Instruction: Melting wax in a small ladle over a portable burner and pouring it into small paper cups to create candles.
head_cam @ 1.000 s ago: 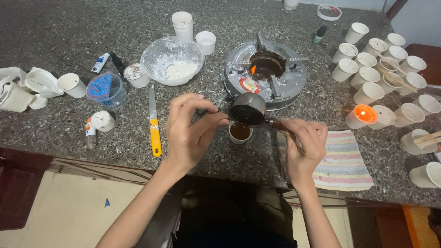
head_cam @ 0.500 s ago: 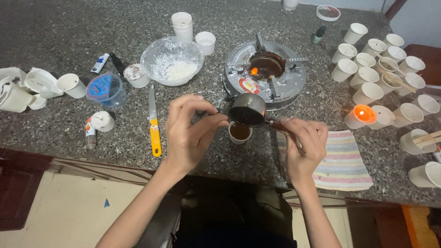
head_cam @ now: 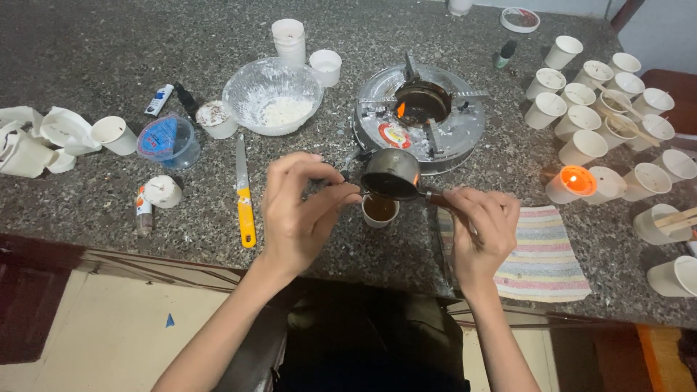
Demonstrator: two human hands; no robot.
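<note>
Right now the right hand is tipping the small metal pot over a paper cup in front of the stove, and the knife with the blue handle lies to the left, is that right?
Not quite. In the head view the knife has a yellow handle, not blue. The rest holds: the right hand tips the small metal pot over the paper cup in front of the stove, with the knife lying to the left.

A small dark metal pot (head_cam: 390, 174) is held tilted over a white paper cup (head_cam: 380, 210), its mouth turned down toward the cup and its thin handle running off to the right. The pot is seen just near of the round stove, at the middle of the counter. The cup is stood upright on the speckled stone, directly under the pot's lip, partly hidden by it. Brown liquid is seen inside the cup, filling it close to the rim.
</note>
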